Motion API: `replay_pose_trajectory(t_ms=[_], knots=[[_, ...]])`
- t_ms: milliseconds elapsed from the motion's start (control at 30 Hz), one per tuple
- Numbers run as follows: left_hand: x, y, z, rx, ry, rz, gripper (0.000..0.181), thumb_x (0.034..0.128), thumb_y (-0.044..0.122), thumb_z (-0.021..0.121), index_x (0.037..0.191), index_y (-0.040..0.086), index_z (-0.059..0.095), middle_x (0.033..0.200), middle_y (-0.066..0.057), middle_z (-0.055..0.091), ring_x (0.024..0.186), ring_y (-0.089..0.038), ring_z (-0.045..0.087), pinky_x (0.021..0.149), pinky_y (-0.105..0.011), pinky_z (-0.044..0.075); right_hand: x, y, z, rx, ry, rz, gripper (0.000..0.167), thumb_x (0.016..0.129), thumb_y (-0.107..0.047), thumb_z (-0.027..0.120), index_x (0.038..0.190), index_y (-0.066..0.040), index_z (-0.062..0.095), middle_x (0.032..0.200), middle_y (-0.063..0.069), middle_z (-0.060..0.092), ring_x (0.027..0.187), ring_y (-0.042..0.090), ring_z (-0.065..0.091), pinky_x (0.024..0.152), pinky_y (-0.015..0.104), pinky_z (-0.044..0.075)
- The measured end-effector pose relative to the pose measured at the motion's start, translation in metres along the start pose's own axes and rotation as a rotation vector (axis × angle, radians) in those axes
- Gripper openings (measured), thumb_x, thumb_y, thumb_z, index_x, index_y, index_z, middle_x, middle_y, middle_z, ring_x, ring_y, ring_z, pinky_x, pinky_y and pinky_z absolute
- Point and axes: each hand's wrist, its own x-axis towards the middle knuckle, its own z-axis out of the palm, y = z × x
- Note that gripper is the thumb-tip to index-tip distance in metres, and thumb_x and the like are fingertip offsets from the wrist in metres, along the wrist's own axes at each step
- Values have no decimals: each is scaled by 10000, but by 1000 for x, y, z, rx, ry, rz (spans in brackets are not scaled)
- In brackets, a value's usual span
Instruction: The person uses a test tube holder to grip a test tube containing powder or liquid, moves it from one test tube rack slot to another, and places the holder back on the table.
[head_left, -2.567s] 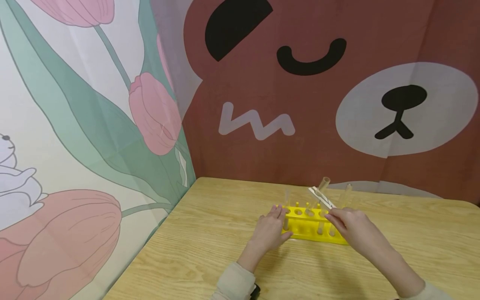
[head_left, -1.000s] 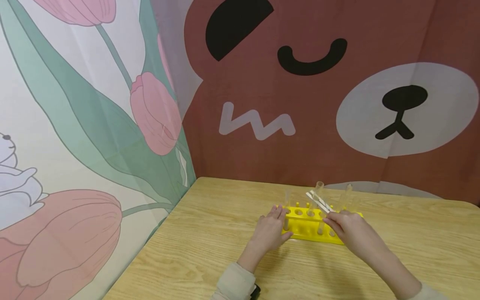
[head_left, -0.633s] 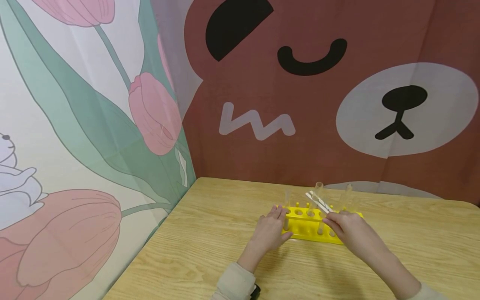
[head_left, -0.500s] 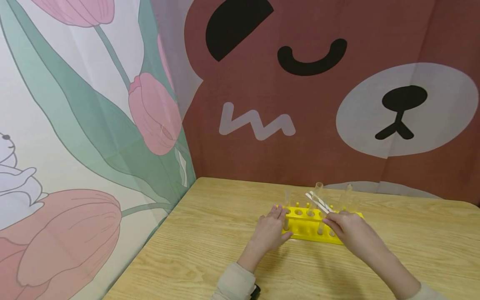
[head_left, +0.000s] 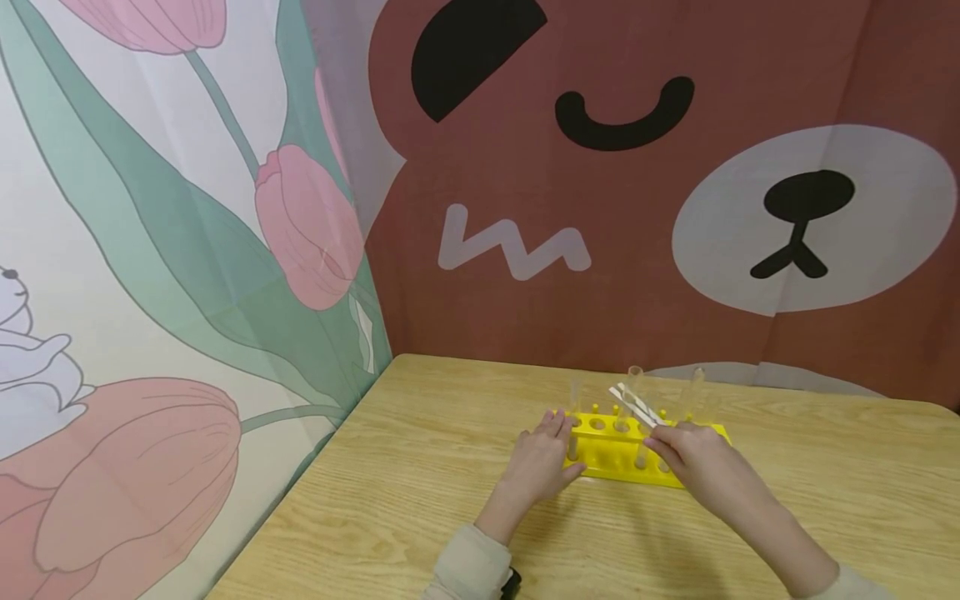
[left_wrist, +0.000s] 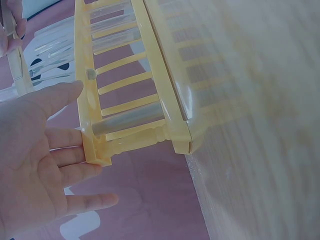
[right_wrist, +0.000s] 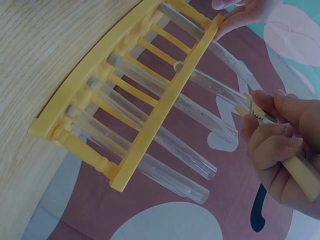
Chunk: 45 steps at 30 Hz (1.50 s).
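**Clamped tube stood over a yellow rack on a wood-grain table**

The scene sat in a corner formed by two printed backdrops. A pale wood-grain table (head_left: 390,500) ran back to the bear backdrop (head_left: 525,167), brown with one curved closed eye, a black-lined ear and a greyish snout. Along the table's left edge hung the tulip backdrop (head_left: 187,275), with large green leaves, pink blooms and part of a white animal at the margin. Both showed faint creases.

Toward the back of the table stood the yellow rack (head_left: 618,475), upright. A soft shadow lay on the wood in front of it.

The left hand (head_left: 536,458) rested against the rack's left end, its fingers straight and spread and the thumb apart from them. The right hand (head_left: 701,458) pinched the wooden clamp (head_left: 636,407) between thumb and curled fingers. The clamp's far end was around the upper part of the held tube (right_wrist: 215,84), which leaned a little. In the right wrist view, the tube's bottom reached just through a hole in the rack's upper board, well short of the base.

Four standing tubes (right_wrist: 185,152) occupied other holes, three toward the rack's right end and one at its left end, beside the left hand. A pale sleeve (head_left: 468,562) covered the left forearm, with a small black object near its cuff, mostly hidden.
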Motion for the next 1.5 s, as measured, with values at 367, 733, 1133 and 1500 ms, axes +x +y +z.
replay_pose_trajectory(t_ms=[367, 733, 1133, 1500], knots=[[0, 0, 1, 13, -9, 3, 636, 837, 474, 559, 1323, 82, 444, 1344, -72, 418, 1244, -187, 359, 835, -392, 448, -1, 1, 1, 3, -36, 13, 70, 792, -76, 654, 747, -108, 611, 567, -110, 394, 494, 52, 330, 435, 203, 321], [0, 0, 1, 14, -20, -3, 629, 839, 482, 553, 1323, 94, 446, 1343, -61, 422, 1244, -178, 358, 840, -389, 445, -1, 1, 2, 8, -33, 5, 80, 789, -67, 656, 739, -109, 610, 559, -120, 391, 486, 44, 324, 433, 198, 320], [1, 0, 1, 13, -14, -8, 627, 835, 483, 556, 1320, 99, 450, 1341, -63, 425, 1242, -178, 362, 835, -390, 448, -1, 1, 4, -8, -29, 2, 97, 796, -71, 652, 725, -117, 603, 555, -121, 386, 487, 46, 327, 441, 197, 328], [1, 1, -1, 22, -9, -8, 638, 833, 488, 556, 1325, 98, 444, 1341, -60, 424, 1242, -175, 361, 834, -390, 448, 0, 3, 4, -7, -43, -1, 97, 792, -81, 657, 721, -119, 603, 554, -114, 394, 490, 52, 330, 442, 200, 329]])
